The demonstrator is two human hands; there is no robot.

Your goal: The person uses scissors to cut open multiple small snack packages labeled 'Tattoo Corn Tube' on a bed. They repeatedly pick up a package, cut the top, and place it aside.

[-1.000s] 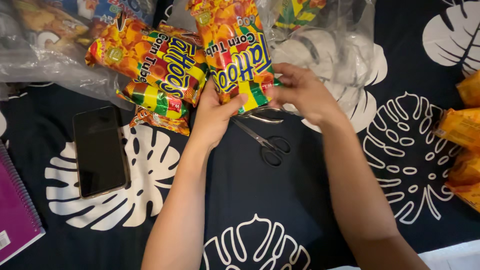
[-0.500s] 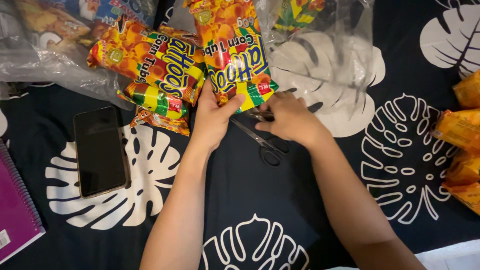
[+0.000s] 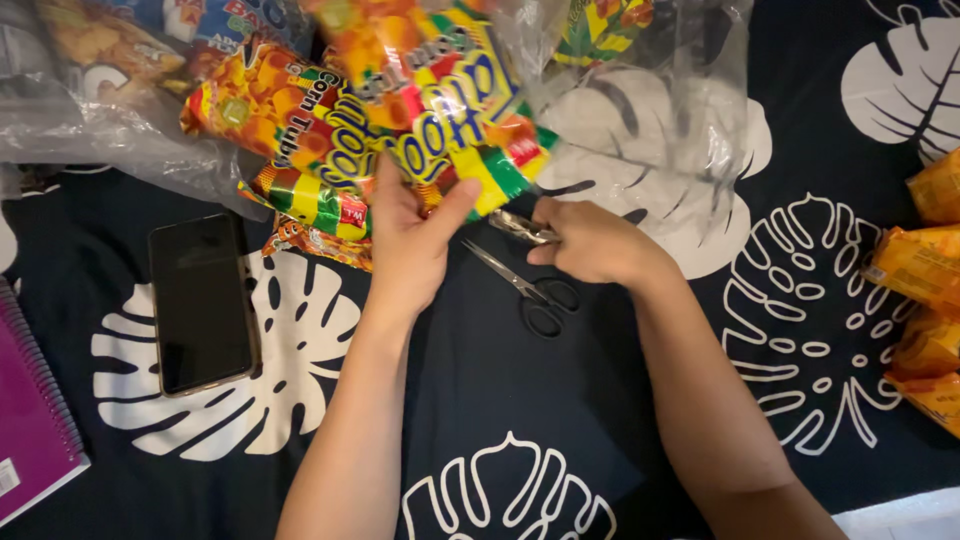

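**Held item.** The left hand (image 3: 410,240) has its fingers clamped on the lower edge of a snack packet (image 3: 440,110), orange and yellow with a green band. The packet is raised off the dark leaf-printed cloth (image 3: 560,420) near its far edge and is tilted. It is blurred, so finer detail cannot be read.

**Right hand.** The right hand (image 3: 590,240) lies just beside the packet's lower corner. Its fingers are curled round a shiny metal piece, which looks like one blade of the scissors (image 3: 530,290). The black handle loops rest on the cloth just below that hand, and the blades are spread.

**Surroundings.**
- More packets of the same kind (image 3: 290,120) are heaped to the left of the held one.
- A clear plastic bag (image 3: 650,110) lies behind the right hand.
- A dark phone (image 3: 203,303) lies toward the left edge, with a purple spiral notebook (image 3: 30,420) at the near-left corner.
- Orange packets (image 3: 925,290) lie along the right edge.

**Judgement.** The step in hand is taking up the scissors while the packet is held ready. The present grip is on the metal, not the loops. Any cutting would call for re-seating the fingers in the handles, and for keeping the packet's edge steady and the left thumb out of the blades.
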